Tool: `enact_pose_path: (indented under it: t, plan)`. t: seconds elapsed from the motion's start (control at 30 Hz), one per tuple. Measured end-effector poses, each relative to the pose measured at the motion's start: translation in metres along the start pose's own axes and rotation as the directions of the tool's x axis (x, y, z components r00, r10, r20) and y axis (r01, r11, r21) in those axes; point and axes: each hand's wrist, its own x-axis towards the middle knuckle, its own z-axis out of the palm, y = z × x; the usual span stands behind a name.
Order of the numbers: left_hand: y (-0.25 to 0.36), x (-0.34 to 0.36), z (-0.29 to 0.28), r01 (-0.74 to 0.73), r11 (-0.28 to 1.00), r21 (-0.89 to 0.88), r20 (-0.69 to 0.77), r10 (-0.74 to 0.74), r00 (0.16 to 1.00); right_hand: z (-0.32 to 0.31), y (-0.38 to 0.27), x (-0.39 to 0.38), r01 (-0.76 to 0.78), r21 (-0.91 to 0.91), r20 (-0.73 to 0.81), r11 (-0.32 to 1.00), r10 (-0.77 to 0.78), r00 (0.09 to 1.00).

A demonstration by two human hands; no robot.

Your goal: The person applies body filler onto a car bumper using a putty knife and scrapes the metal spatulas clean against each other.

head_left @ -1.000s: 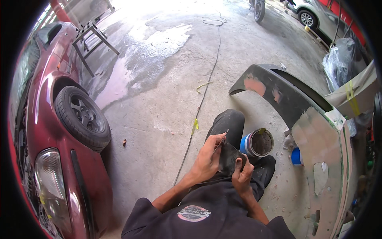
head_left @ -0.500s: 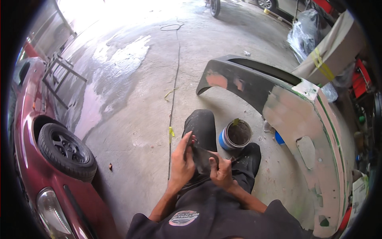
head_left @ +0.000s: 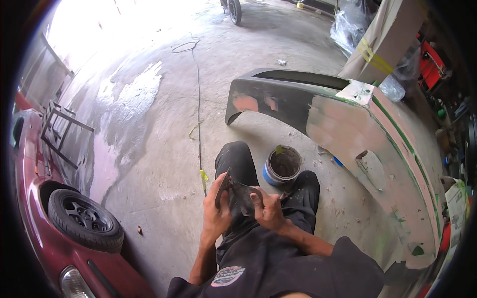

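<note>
Over my lap, my left hand (head_left: 216, 211) is closed round a thin, dark flat piece (head_left: 223, 187) whose pointed corner sticks up past the fingers. Just to its right, my right hand (head_left: 270, 208) grips a dark grey sheet (head_left: 243, 197) that looks like sandpaper, thumb on top. The sheet spans the gap toward my left hand; whether it joins the flat piece I cannot tell. A blue and white bucket (head_left: 271, 175) stands beyond my right hand, between my knees, with yellow tape on its rim and murky contents.
A car bumper (head_left: 343, 124), partly black and partly sanded beige with green edges, curves along the right. At the left stands a maroon car (head_left: 37, 208) with an exposed wheel (head_left: 82, 218). A cable (head_left: 199, 109) crosses the concrete floor. A metal stand (head_left: 62, 129) is farther left.
My view has swung rightward, so the surroundings sit farther left. The fingers of my left hand, more upright before, now wrap round the flat piece, and its dark edge shows more plainly.
</note>
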Motion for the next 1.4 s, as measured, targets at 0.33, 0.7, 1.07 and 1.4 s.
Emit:
enact_pose_path:
  t: [0.33,0.7,1.07,1.4]
  plan:
    - [-0.027,0.003,-0.003,0.186,0.971,-0.153,-0.088,-0.201,0.976,0.009,0.001,-0.001,0.180,-0.034,0.017,0.983,-0.180,0.984]
    - [-0.014,0.004,0.010,-0.075,0.994,0.078,-0.042,0.078,0.996,0.003,0.006,0.006,0.065,-0.082,-0.057,0.995,-0.070,0.996]
    - [-0.034,0.011,0.004,0.088,0.994,-0.065,-0.032,-0.090,0.995,0.007,0.011,0.004,0.096,-0.093,-0.010,0.991,-0.097,0.995]
    - [-0.032,0.009,0.003,0.232,0.901,-0.366,-0.059,-0.271,0.961,0.012,0.000,0.005,0.084,-0.074,-0.028,0.994,-0.086,0.996]
